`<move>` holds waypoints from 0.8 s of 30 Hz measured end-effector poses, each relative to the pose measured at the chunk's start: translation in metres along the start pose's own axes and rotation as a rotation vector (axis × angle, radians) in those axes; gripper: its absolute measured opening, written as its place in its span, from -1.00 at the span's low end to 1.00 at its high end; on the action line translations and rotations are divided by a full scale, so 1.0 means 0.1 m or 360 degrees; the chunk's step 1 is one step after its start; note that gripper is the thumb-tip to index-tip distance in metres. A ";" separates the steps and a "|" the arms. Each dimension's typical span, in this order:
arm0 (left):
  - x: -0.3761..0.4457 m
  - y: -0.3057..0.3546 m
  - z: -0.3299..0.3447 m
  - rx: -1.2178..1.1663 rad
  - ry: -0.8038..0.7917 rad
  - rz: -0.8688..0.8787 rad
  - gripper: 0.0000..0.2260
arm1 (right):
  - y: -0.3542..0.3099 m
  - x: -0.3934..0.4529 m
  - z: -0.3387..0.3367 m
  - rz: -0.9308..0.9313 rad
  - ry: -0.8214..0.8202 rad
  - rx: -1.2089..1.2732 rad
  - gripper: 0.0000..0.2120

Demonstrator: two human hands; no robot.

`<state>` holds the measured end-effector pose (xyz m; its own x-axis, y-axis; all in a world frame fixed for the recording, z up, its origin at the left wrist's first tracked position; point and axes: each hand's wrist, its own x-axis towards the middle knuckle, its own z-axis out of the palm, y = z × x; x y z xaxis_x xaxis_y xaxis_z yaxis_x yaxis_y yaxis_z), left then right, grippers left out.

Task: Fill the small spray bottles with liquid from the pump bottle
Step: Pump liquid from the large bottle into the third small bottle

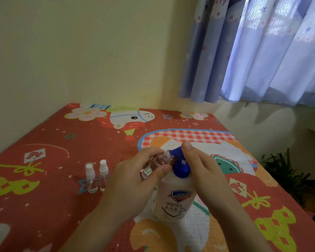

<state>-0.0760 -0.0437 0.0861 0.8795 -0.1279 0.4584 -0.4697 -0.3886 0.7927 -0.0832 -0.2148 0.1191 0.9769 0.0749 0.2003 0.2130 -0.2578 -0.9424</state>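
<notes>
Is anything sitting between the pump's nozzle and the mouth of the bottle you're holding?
Nothing visible. The left hand holds the uncapped spray bottle tilted, its mouth right at the blue pump nozzle, while the right hand rests on the pump head.

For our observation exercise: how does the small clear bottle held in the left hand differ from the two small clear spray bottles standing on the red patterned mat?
The held small clear bottle has no white cap, its open mouth at the blue pump nozzle; the two standing spray bottles wear white spray tops. The held one is tilted in the left hand; the pair stands upright, untouched, on the mat. All are small and transparent.
</notes>
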 end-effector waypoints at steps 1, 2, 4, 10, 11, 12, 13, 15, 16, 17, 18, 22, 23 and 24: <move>0.00 0.00 0.00 -0.0003 -0.0003 -0.0006 -0.67 | 0.01 0.00 -0.03 -0.0033 -0.0057 -0.0045 -0.65; 0.00 0.01 0.00 -0.0005 -0.0002 -0.0009 -0.69 | 0.01 0.00 -0.07 -0.0065 -0.0135 -0.0092 -0.74; 0.00 0.00 0.00 -0.0011 0.0012 -0.0016 -0.69 | 0.02 0.00 -0.15 -0.0056 -0.0290 -0.0129 -0.76; 0.00 -0.03 0.01 -0.0047 0.0031 -0.0056 -0.64 | 0.10 0.04 -0.24 -0.0062 -0.0386 -0.0485 -0.55; 0.00 -0.03 0.01 -0.0055 0.0023 -0.0060 -0.64 | 0.11 0.04 -0.25 -0.0059 -0.0385 -0.0505 -0.57; 0.00 -0.03 0.01 -0.0065 0.0018 -0.0062 -0.65 | 0.12 0.03 -0.26 -0.0056 -0.0394 -0.0531 -0.57; 0.00 -0.03 0.01 -0.0070 0.0020 -0.0064 -0.67 | 0.13 0.04 -0.26 -0.0059 -0.0410 -0.0568 -0.56; 0.00 -0.04 0.01 -0.0092 0.0026 -0.0064 -0.71 | 0.15 0.05 -0.26 -0.0085 -0.0421 -0.0645 -0.52; 0.01 -0.05 0.01 -0.0113 0.0025 -0.0069 -0.73 | 0.17 0.05 -0.26 -0.0098 -0.0407 -0.0662 -0.51; 0.01 -0.06 0.01 -0.0134 0.0021 -0.0078 -0.74 | 0.18 0.06 -0.25 -0.0106 -0.0385 -0.0669 -0.51; 0.01 -0.07 0.02 -0.0155 0.0014 -0.0089 -0.74 | 0.20 0.06 -0.25 -0.0111 -0.0364 -0.0677 -0.51; 0.01 -0.10 0.03 -0.0157 0.0036 -0.0100 -0.77 | 0.26 0.10 -0.26 -0.0133 -0.0286 -0.0658 -0.54; 0.01 -0.11 0.02 -0.0158 0.0053 -0.0099 -0.77 | 0.28 0.11 -0.27 -0.0144 -0.0267 -0.0637 -0.56; 0.01 -0.11 0.02 -0.0158 0.0066 -0.0094 -0.75 | 0.29 0.12 -0.28 -0.0149 -0.0253 -0.0622 -0.57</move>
<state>-0.0696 -0.0415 0.0767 0.9029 -0.0690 0.4242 -0.4242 -0.3018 0.8538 -0.0645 -0.2479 0.1014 0.9444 0.2550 0.2076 0.3217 -0.5863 -0.7435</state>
